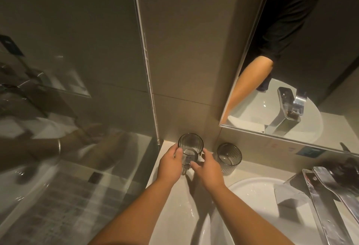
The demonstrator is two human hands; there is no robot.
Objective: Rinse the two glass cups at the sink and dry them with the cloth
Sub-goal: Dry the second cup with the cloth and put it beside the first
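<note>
Hands [191, 164] clasped around ribbed cup [190, 148], second cup [228, 157] just beside, faucet [328, 192] perhaps blurred.

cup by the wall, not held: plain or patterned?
Smoky grey glass cup, vertical ribs; head view.

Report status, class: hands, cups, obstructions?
Both hands, left and right, clasp one glass cup over the counter. Second cup stands beside, untouched. Nothing in the way; faucet right.

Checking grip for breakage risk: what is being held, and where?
One glass cup, both hands on its sides: left hand, right hand. The other cup stands untouched.
</note>
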